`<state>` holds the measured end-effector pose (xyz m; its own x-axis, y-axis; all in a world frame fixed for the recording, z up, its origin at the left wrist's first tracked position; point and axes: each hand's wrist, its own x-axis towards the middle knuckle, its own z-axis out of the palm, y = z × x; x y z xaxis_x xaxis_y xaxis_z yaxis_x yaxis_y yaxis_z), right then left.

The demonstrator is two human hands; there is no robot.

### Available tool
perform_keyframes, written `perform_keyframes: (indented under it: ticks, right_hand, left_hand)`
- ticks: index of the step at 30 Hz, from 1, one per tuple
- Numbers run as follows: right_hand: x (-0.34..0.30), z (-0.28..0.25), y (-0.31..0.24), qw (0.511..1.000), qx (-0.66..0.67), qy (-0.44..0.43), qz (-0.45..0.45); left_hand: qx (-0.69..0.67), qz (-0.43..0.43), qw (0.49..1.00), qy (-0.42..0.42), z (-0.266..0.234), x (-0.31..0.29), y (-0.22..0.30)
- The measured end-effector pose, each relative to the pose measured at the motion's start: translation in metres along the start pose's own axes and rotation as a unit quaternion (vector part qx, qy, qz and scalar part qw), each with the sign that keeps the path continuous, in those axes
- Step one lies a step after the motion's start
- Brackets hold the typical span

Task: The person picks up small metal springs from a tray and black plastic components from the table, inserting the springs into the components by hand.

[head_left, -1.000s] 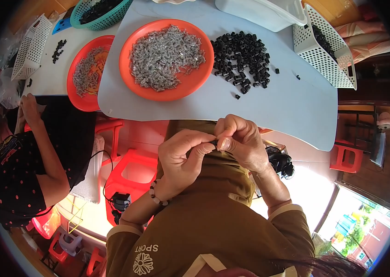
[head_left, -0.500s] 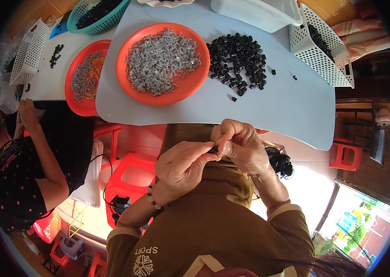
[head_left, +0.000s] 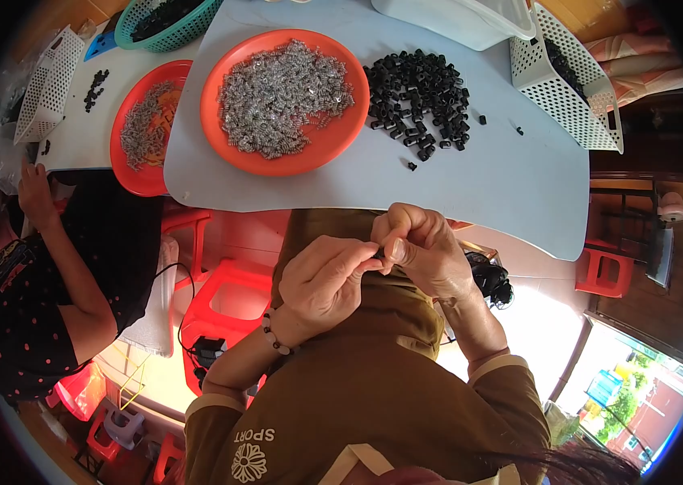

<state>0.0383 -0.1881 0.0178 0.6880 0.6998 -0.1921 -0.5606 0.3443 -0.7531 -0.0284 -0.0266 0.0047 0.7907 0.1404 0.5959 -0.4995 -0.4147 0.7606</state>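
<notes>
My left hand and my right hand meet just off the table's near edge, above my lap. Between their pinched fingertips sits a small black plastic part, mostly covered by the fingers. Both hands are closed on it. On the table ahead lies an orange-red plate heaped with small silver coil springs. To its right spreads a loose pile of short black plastic tubes, with a few stray ones nearer the edge and further right.
The grey-blue table has a rounded near edge. A white tub and a white perforated basket stand at the back right. At left, a co-worker sits by a second red plate and a green basket. A red stool is below.
My fingers have shifted slightly around the small black part, and less of it shows. The table appears a little higher in the picture. The co-worker's hand has moved slightly up and left.
</notes>
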Motion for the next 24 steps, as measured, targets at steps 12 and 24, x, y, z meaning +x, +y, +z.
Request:
perform_keyframes:
  ticks: [12, 24]
  right_hand:
    - [0.001, 0.012, 0.005, 0.997, -0.048, 0.055, -0.013]
    - [-0.003, 0.009, -0.003, 0.996, 0.0, 0.093, 0.007]
  left_hand:
    - [0.039, 0.037, 0.999, -0.006, -0.002, -0.001, -0.002]
    - [-0.059, -0.045, 0.997, -0.029, -0.004, 0.003, 0.0]
